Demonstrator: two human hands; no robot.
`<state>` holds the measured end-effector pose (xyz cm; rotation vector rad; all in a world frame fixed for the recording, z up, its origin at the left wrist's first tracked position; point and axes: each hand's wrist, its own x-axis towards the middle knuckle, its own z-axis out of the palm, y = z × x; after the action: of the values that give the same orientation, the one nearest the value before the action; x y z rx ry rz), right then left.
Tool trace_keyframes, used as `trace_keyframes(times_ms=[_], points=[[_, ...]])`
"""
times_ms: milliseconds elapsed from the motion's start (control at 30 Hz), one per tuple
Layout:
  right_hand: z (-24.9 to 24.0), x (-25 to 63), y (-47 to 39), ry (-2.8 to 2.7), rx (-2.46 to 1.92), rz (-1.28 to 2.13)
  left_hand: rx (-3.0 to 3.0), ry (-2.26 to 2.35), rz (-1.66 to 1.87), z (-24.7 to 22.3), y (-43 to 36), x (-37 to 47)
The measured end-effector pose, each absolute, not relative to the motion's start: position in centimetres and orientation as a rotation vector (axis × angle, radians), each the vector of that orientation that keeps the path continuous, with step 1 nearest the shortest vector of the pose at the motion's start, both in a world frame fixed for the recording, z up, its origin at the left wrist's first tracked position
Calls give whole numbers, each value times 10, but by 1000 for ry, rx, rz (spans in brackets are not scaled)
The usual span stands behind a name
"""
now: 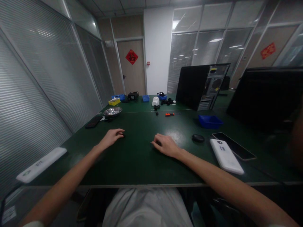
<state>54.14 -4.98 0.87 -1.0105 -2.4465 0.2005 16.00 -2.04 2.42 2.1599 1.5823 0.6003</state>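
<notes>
My left hand (111,138) rests on the green table (137,167) at centre left, its thumb and fingers curled together in a pinch. Something small and dark shows at the fingertips, too small to name. To the right, my right hand (167,145) lies on the tabletop with its fingers bent inward. A tiny pale tip sticks out beside its thumb; what it belongs to is hidden. Beyond the hands lie a screwdriver (169,114) with an orange handle and a small black part (157,113). The two hands are apart.
At right are a blue tray (210,121), a black mouse-like object (198,138), a phone (233,146) and a white device (226,156). A computer case (193,86) stands behind. At left are a metal bowl (112,111), a dark phone (94,122) and a long white device (41,164).
</notes>
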Motion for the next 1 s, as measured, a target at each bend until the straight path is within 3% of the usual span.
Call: trace_keyframes(times_ms=[133,300,733,1000], points=[[9,541,-50,-2453,-1016,217,1972,2155,485,26,-9,46],[10,541,-51,-2455,-1024,218,1796,2457,310,25,-19,-36],[12,541,-53,-2466,-1012,228,1734,2627,519,22,-36,-41],[8,541,-50,-2458,-998,195,1927,2642,383,13,-36,-47]])
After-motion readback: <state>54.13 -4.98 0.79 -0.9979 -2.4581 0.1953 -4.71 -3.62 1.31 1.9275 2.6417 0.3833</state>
